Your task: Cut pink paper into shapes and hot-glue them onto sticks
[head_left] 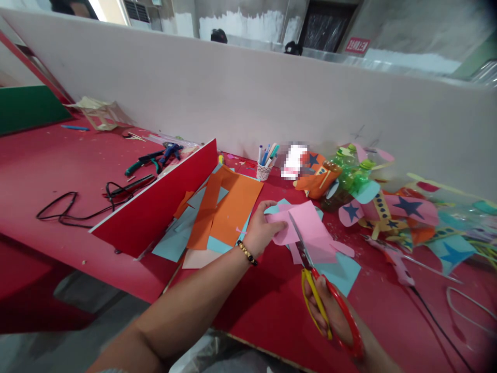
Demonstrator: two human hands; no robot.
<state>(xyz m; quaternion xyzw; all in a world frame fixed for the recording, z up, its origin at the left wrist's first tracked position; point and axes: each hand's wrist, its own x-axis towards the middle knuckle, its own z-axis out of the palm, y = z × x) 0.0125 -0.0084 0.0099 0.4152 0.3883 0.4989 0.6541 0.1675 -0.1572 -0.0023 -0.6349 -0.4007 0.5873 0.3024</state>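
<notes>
My left hand (pixel 262 231), a beaded bracelet on its wrist, pinches the left edge of a pink sheet of paper (pixel 308 220). The handles of a pair of scissors (pixel 306 259), one loop yellow and the other red, are in my right hand (pixel 330 311). The blades lie across the pink paper, pointing up and left, their tips near my left fingers. Other pink pieces and a light blue sheet (pixel 341 272) lie beneath on the red table. Whether the blades are cutting at this instant, I cannot tell.
Orange paper (pixel 236 199) and blue scraps lie left, beside a red divider (pixel 163 202). Behind stands a cup of pens (pixel 264 171). To the right are decorated plastic bottles (pixel 351 171) and a pink glue gun (pixel 394 259) with its cord. Pliers (pixel 145 160) lie beyond the divider.
</notes>
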